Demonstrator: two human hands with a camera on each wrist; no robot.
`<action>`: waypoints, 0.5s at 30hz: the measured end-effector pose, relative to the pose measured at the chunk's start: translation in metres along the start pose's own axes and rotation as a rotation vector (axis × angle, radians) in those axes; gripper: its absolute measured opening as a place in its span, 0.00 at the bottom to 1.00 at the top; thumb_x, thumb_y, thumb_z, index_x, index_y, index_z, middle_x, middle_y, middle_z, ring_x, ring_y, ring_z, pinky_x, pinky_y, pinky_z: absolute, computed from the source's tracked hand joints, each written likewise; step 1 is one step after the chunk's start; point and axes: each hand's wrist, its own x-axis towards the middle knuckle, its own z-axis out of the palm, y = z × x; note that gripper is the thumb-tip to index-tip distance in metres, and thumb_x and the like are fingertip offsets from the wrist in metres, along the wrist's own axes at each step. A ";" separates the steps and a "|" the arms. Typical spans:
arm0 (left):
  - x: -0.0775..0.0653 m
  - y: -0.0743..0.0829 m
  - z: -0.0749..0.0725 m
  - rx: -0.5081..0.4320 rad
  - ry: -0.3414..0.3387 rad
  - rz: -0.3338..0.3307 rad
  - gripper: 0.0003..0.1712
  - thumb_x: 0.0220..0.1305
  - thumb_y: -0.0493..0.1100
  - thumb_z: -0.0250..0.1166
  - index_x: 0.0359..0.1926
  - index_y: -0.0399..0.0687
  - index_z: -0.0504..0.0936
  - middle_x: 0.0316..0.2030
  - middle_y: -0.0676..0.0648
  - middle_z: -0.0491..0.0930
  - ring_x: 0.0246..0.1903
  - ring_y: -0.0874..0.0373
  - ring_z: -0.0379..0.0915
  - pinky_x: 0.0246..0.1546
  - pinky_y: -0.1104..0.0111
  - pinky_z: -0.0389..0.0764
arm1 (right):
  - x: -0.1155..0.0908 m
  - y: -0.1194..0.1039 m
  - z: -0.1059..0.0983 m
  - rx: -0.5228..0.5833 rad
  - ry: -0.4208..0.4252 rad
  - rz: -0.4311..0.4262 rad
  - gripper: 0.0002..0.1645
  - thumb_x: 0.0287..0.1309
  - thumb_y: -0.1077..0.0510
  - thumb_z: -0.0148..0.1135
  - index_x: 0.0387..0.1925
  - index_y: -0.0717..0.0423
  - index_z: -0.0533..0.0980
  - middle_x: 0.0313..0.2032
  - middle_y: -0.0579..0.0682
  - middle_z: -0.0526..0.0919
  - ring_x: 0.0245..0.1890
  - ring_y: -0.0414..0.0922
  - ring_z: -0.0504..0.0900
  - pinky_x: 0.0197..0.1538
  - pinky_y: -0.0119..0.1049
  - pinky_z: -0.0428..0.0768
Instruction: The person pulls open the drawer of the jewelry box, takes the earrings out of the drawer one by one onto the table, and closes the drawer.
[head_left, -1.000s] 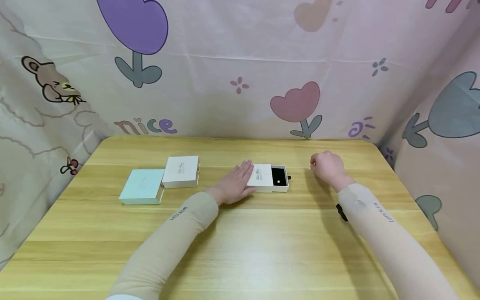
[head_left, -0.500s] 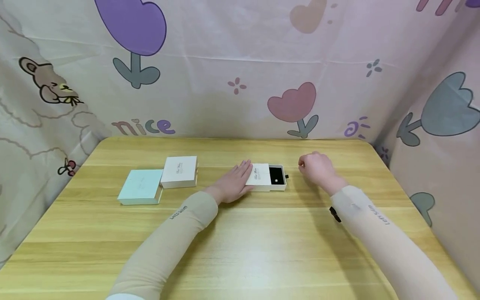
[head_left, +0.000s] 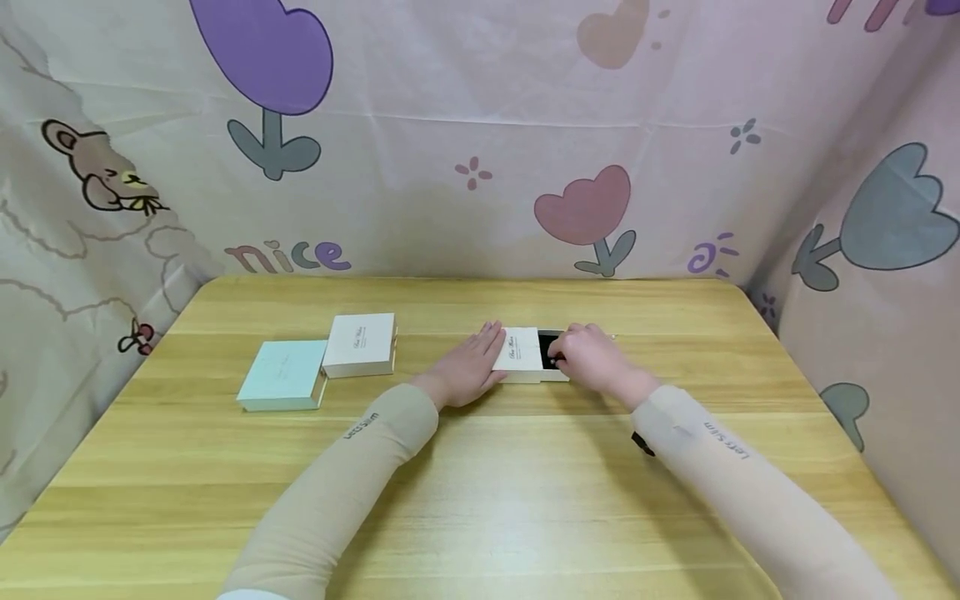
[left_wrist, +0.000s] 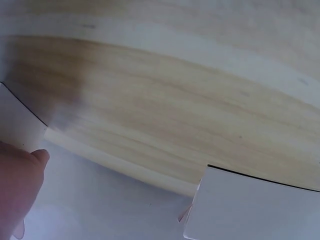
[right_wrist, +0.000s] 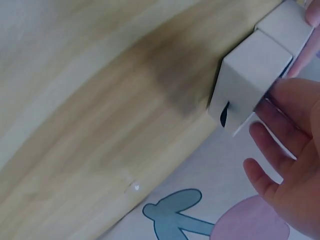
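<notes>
A: Clock centre is set at the white drawer box, head view, six o'clock towards the wearer. Where is it placed?

B: It is laid flat on the wood-grain table, nearer the far edge. Its tray, lined in black, is exposed at three o'clock; a dark pull tab is seen on the end face.

A: State of the hands?

B: The left hand is laid across the box's nine o'clock end, fingers straight and together, thumb apart. The right hand is held at three o'clock, fingertips at the tray; whether anything is pinched cannot be told, the tips being partly hidden.

A: Remainder of the surface?

B: At nine o'clock, well apart, a second white box is recorded, with a pale teal box just beside it, farther out. Past the right hand, a small shiny object is noted, too small to be identified. Soft glare is cast at six o'clock.

A: The room?

B: The table is backed by printed cloth: a pink tulip is shown at one o'clock, a grey-blue tulip at two, a bear at ten.
</notes>
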 end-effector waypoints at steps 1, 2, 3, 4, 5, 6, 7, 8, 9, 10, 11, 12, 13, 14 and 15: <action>0.000 0.000 0.000 -0.002 -0.002 -0.003 0.40 0.73 0.58 0.35 0.72 0.37 0.36 0.74 0.40 0.32 0.73 0.50 0.27 0.72 0.61 0.41 | 0.001 -0.001 0.001 -0.004 -0.007 -0.008 0.09 0.51 0.63 0.64 0.35 0.54 0.84 0.37 0.48 0.87 0.40 0.49 0.79 0.46 0.48 0.74; 0.000 0.000 0.000 -0.001 -0.004 -0.005 0.40 0.73 0.58 0.35 0.72 0.37 0.36 0.74 0.40 0.32 0.73 0.50 0.27 0.72 0.61 0.41 | 0.001 -0.001 0.002 -0.004 -0.011 -0.013 0.09 0.51 0.64 0.64 0.35 0.53 0.84 0.36 0.48 0.87 0.39 0.49 0.79 0.46 0.48 0.74; 0.000 0.000 0.001 -0.002 -0.004 -0.008 0.40 0.73 0.58 0.35 0.72 0.37 0.36 0.74 0.40 0.32 0.73 0.49 0.27 0.72 0.61 0.41 | 0.002 -0.001 0.003 0.000 -0.014 -0.012 0.09 0.51 0.64 0.64 0.35 0.53 0.84 0.36 0.48 0.87 0.40 0.49 0.80 0.46 0.48 0.74; 0.000 0.000 0.001 -0.004 -0.004 -0.010 0.40 0.73 0.58 0.35 0.72 0.37 0.36 0.74 0.40 0.32 0.73 0.49 0.27 0.72 0.61 0.42 | 0.003 -0.001 0.004 0.000 -0.013 -0.013 0.09 0.51 0.64 0.64 0.35 0.53 0.84 0.36 0.48 0.87 0.39 0.49 0.80 0.46 0.48 0.74; 0.000 0.000 0.001 -0.001 -0.006 -0.010 0.40 0.73 0.58 0.35 0.72 0.37 0.36 0.74 0.40 0.32 0.73 0.49 0.27 0.72 0.61 0.42 | 0.003 -0.001 0.005 0.000 -0.012 -0.014 0.09 0.51 0.64 0.64 0.35 0.53 0.84 0.35 0.48 0.87 0.39 0.49 0.80 0.46 0.48 0.75; 0.000 0.000 0.001 0.000 -0.008 -0.008 0.39 0.73 0.58 0.35 0.72 0.37 0.36 0.74 0.40 0.32 0.73 0.49 0.27 0.72 0.61 0.41 | 0.003 0.000 0.005 0.002 -0.012 -0.015 0.08 0.51 0.64 0.64 0.35 0.54 0.84 0.35 0.48 0.87 0.39 0.49 0.81 0.45 0.48 0.75; 0.000 0.000 0.001 0.003 -0.010 -0.007 0.39 0.73 0.57 0.35 0.72 0.37 0.36 0.74 0.40 0.32 0.73 0.50 0.27 0.72 0.61 0.41 | 0.004 0.000 0.006 0.001 -0.012 -0.017 0.08 0.51 0.64 0.64 0.34 0.54 0.84 0.35 0.49 0.87 0.39 0.49 0.81 0.45 0.48 0.75; 0.000 0.000 0.001 0.005 -0.009 -0.003 0.39 0.74 0.57 0.35 0.72 0.37 0.36 0.74 0.40 0.32 0.73 0.49 0.27 0.72 0.61 0.41 | 0.004 0.001 0.006 0.003 -0.015 -0.018 0.08 0.50 0.64 0.64 0.34 0.54 0.84 0.35 0.49 0.87 0.39 0.49 0.81 0.45 0.48 0.75; 0.000 0.000 0.000 0.005 -0.010 -0.002 0.39 0.74 0.57 0.35 0.72 0.37 0.36 0.74 0.40 0.32 0.73 0.49 0.27 0.72 0.61 0.41 | 0.004 0.001 0.006 0.003 -0.017 -0.021 0.08 0.50 0.65 0.64 0.34 0.54 0.84 0.35 0.49 0.87 0.38 0.50 0.81 0.45 0.48 0.75; 0.000 0.000 0.000 0.002 -0.008 0.002 0.39 0.74 0.57 0.35 0.72 0.37 0.36 0.74 0.39 0.33 0.73 0.49 0.28 0.72 0.61 0.42 | 0.005 0.001 0.007 0.005 -0.020 -0.022 0.09 0.50 0.65 0.63 0.33 0.54 0.84 0.35 0.49 0.87 0.39 0.50 0.81 0.45 0.48 0.75; 0.000 0.001 0.000 0.003 -0.007 0.005 0.39 0.74 0.57 0.36 0.72 0.36 0.36 0.74 0.39 0.33 0.73 0.49 0.28 0.72 0.61 0.42 | 0.005 0.002 0.007 0.007 -0.022 -0.024 0.09 0.50 0.65 0.63 0.33 0.54 0.84 0.35 0.49 0.87 0.38 0.50 0.81 0.45 0.48 0.75; 0.000 0.001 -0.001 0.005 -0.009 0.005 0.39 0.74 0.56 0.35 0.72 0.36 0.36 0.74 0.39 0.34 0.73 0.49 0.28 0.72 0.61 0.42 | 0.006 0.002 0.007 0.006 -0.024 -0.025 0.09 0.49 0.66 0.63 0.32 0.53 0.84 0.35 0.49 0.87 0.38 0.50 0.81 0.45 0.49 0.76; 0.001 0.001 -0.001 0.005 -0.007 0.005 0.39 0.74 0.56 0.36 0.72 0.36 0.37 0.74 0.39 0.34 0.73 0.49 0.28 0.72 0.61 0.42 | 0.007 0.002 0.007 0.006 -0.028 -0.024 0.09 0.50 0.66 0.62 0.32 0.53 0.84 0.35 0.48 0.87 0.38 0.50 0.81 0.46 0.49 0.76; 0.001 0.001 -0.001 0.007 -0.008 0.005 0.39 0.74 0.56 0.36 0.72 0.36 0.37 0.74 0.38 0.34 0.73 0.49 0.28 0.72 0.61 0.42 | 0.008 0.002 0.007 0.007 -0.032 -0.022 0.09 0.50 0.66 0.62 0.32 0.53 0.84 0.35 0.48 0.87 0.38 0.50 0.81 0.46 0.49 0.76; 0.001 0.001 -0.001 0.008 -0.010 0.003 0.39 0.74 0.56 0.36 0.72 0.36 0.37 0.74 0.38 0.34 0.73 0.49 0.28 0.72 0.61 0.42 | 0.009 0.002 0.007 0.008 -0.035 -0.021 0.09 0.50 0.66 0.62 0.32 0.53 0.84 0.34 0.48 0.87 0.38 0.50 0.81 0.46 0.50 0.76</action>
